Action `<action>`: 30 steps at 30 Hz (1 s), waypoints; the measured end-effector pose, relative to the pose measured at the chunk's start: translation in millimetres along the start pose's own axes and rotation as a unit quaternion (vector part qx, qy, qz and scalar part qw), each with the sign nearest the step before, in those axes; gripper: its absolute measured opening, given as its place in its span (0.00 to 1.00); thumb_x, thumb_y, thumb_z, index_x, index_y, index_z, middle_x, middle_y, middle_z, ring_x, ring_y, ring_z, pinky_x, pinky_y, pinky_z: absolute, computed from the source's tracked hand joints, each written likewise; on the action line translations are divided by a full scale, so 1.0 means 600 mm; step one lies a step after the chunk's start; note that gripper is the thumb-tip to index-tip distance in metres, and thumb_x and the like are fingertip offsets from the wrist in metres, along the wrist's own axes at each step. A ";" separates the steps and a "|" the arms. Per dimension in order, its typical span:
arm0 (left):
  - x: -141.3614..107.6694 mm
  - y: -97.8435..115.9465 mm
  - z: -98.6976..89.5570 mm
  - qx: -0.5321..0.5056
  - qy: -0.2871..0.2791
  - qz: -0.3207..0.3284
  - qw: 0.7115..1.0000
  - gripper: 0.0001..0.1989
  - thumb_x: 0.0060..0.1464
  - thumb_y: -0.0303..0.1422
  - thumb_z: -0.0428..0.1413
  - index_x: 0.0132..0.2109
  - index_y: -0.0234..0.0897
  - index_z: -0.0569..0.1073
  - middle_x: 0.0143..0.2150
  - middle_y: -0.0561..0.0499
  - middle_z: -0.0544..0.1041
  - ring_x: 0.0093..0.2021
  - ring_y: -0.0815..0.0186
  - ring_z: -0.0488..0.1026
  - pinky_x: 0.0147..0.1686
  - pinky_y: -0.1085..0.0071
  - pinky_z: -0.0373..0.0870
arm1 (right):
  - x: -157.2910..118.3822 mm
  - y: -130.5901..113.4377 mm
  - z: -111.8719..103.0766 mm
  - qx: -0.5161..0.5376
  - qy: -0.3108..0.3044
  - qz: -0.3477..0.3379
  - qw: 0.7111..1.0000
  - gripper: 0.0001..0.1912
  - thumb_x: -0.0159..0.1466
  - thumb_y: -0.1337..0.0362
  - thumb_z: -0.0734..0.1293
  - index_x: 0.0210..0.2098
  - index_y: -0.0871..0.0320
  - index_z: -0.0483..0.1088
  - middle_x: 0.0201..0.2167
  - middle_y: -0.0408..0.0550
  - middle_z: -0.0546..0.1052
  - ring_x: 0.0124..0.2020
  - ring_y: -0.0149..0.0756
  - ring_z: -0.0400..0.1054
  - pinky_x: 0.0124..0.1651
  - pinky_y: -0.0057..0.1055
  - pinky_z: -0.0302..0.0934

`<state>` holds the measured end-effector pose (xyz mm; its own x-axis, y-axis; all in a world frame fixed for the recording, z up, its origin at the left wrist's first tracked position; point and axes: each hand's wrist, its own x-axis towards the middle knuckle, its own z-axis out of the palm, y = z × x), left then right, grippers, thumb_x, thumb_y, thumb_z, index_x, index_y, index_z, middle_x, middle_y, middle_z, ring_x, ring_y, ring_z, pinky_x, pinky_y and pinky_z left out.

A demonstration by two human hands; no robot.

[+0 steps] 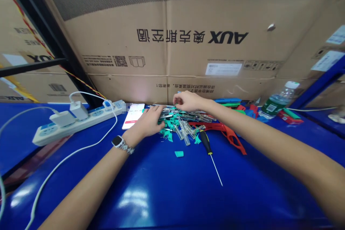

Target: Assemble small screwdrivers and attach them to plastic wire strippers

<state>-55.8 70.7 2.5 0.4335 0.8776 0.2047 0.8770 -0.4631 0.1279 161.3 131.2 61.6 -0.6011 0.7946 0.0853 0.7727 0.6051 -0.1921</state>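
Note:
On the blue table lies a heap of small parts, with teal plastic pieces (169, 136), clear plastic tubes (185, 133) and thin metal-looking bits mixed together. My left hand (151, 121), a watch on its wrist, rests at the heap's left side with fingers stretched over it. Over the back of the heap, my right hand (188, 101) has its fingers pinched together; whatever is between them is too small to name. A black and yellow screwdriver (206, 143) lies at the front right, its tip toward me. One teal piece (179, 154) sits apart in front.
A red plastic frame (231, 134) lies under my right forearm. Farther right stands a water bottle (277, 102) near colored parts. At left are a lit phone (132, 116), a white power strip (93, 114) with plugs and a trailing cable. A large cardboard box (121, 86) walls off the back.

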 end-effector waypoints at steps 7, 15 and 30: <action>0.070 0.008 -0.037 0.135 -0.120 0.045 0.983 0.28 0.52 0.27 0.60 0.61 0.33 0.71 0.60 0.35 0.75 0.58 0.44 0.75 0.55 0.54 0.69 | -0.087 0.006 0.005 -0.069 -0.054 0.036 0.996 0.10 0.62 0.57 0.71 0.41 0.53 0.79 0.35 0.48 0.82 0.35 0.40 0.73 0.33 0.33 0.52; 0.117 0.019 -0.063 0.145 -0.143 0.093 0.975 0.14 0.56 0.25 0.54 0.48 0.35 0.79 0.53 0.38 0.79 0.48 0.51 0.77 0.46 0.59 0.70 | -0.098 0.010 0.013 -0.055 -0.028 0.057 0.997 0.12 0.65 0.55 0.68 0.42 0.52 0.79 0.35 0.47 0.82 0.33 0.38 0.73 0.31 0.33 0.50; 0.090 0.020 -0.059 0.145 -0.185 0.062 0.970 0.33 0.48 0.34 0.66 0.62 0.34 0.71 0.60 0.36 0.74 0.56 0.46 0.75 0.53 0.57 0.72 | -0.118 -0.039 0.046 -0.126 0.010 0.069 0.990 0.42 0.58 0.29 0.65 0.52 0.60 0.74 0.48 0.63 0.80 0.47 0.57 0.75 0.44 0.42 0.64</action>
<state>-29.2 108.3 49.6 0.5374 0.8265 -0.1674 0.8111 -0.5609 -0.1658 180.1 59.7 33.0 -0.4835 0.8701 0.0960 0.8753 0.4813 0.0462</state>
